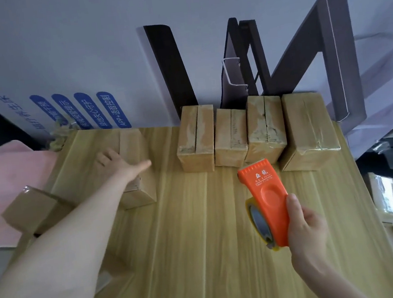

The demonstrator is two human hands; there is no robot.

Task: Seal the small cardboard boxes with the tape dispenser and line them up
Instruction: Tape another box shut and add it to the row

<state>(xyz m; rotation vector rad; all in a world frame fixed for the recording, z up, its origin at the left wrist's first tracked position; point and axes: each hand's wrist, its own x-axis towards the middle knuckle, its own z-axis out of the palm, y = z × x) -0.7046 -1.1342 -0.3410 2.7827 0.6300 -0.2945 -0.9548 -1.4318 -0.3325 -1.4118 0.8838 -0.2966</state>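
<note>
The left hand [115, 165] lies on top of a box [133, 144] at ten o'clock on the bench [204, 259], thumb stretched out toward three o'clock. Its fingers [103, 157] look bent over the box top, but blur hides whether they are grasping it. The right hand [304, 227], at four o'clock, has its fingers clenched around the rear of the orange dispenser [265, 194], whose toothed blade points to twelve o'clock with the tape roll [259, 223] on its nine o'clock side. Four boxes stand side by side in a row [231, 137] along the far edge, from twelve to two o'clock. An edge box [32, 208] sits at nine o'clock, partly behind the left forearm.
</note>
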